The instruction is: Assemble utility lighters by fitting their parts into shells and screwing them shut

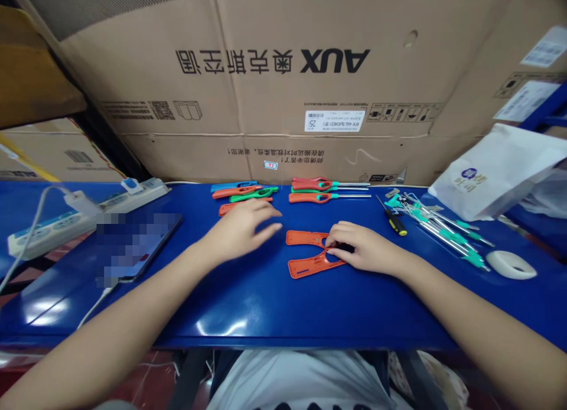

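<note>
Right hand [361, 247] is the busy one here: its grip looks pinched shut on the orange shell halves [310, 265], right at the rounded cutout where the two pieces meet, middle of the blue tabletop [266, 303]. Left hand [241, 230] is flat with its fingers spread, grip apart and holding nothing, just over the loose pile of shells [254, 193] in orange, green and blue. If it were me, I'd keep both halves lying flat and line up the curved ends before pressing. They look like thin, hard moulded plastic, so twisting could snap a tab. The tabletop is glossy and probably slippery, so steady them with the free hand. The finished ones [330, 191] behind have long shiny metal rods. More rods [447, 233] with teal fittings lie off to the right beside a black-handled screwdriver [392, 218].
</note>
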The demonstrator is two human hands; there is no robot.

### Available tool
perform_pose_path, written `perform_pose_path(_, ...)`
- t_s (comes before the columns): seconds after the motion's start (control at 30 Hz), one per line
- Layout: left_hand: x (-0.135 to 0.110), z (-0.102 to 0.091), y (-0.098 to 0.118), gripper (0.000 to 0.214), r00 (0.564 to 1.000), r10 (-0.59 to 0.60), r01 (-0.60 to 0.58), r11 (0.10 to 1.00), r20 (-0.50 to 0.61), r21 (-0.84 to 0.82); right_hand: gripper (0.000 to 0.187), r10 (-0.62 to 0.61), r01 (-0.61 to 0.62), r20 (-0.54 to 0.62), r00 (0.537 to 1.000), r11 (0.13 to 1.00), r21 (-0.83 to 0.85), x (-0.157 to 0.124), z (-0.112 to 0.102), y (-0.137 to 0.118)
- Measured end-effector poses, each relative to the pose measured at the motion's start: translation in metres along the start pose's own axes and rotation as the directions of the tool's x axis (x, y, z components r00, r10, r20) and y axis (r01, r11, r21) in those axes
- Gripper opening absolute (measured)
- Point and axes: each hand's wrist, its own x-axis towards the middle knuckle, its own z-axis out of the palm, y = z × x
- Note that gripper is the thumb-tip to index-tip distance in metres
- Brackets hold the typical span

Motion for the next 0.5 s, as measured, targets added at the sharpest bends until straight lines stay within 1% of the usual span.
perform_pose_path(0.03,0.000,0.003,0.013,0.037,0.996,0.073,-0.071,0.997,0.051,-0.039,0.007,0.001,-0.001,-0.003,1.000,1.000,0.002,0.000,0.000,-0.001)
perform_pose_path(0.07,-0.001,0.006,0.024,0.040,0.981,0.160,-0.151,0.985,0.112,-0.088,0.007,0.002,-0.002,-0.003,1.000,1.000,0.004,0.000,-0.001,-0.002)
perform_pose_path(0.1,-0.002,0.010,0.032,0.042,0.962,0.222,-0.201,0.970,0.157,-0.139,0.006,0.007,-0.007,-0.003,1.000,1.000,0.006,0.000,-0.002,-0.003)
perform_pose_path(0.17,-0.005,0.019,0.042,0.045,0.936,0.294,-0.249,0.942,0.194,-0.225,0.003,0.033,-0.033,-0.002,0.999,0.999,0.016,0.000,-0.003,-0.006)
perform_pose_path(0.2,-0.006,0.023,0.043,0.047,0.928,0.309,-0.256,0.935,0.208,-0.245,0.002,0.052,-0.052,-0.001,0.999,0.998,0.023,0.000,-0.004,-0.007)
perform_pose_path(0.27,-0.007,0.030,0.040,0.049,0.929,0.305,-0.246,0.932,0.211,-0.267,0.005,0.071,-0.071,0.002,0.997,0.997,0.028,0.001,-0.005,-0.011)
perform_pose_path(0.4,-0.006,0.036,0.030,0.044,0.935,0.290,-0.227,0.931,0.202,-0.285,0.005,0.008,-0.009,0.015,1.000,0.999,0.038,0.000,-0.007,-0.010)
perform_pose_path(0.43,-0.006,0.036,0.029,0.042,0.935,0.292,-0.230,0.931,0.202,-0.284,0.008,-0.003,0.003,0.002,1.000,0.999,0.043,0.000,-0.009,-0.006)
perform_pose_path(0.5,-0.006,0.035,0.028,0.040,0.934,0.295,-0.235,0.932,0.200,-0.275,0.015,0.021,-0.021,-0.071,0.997,1.000,0.007,-0.001,-0.015,0.004)
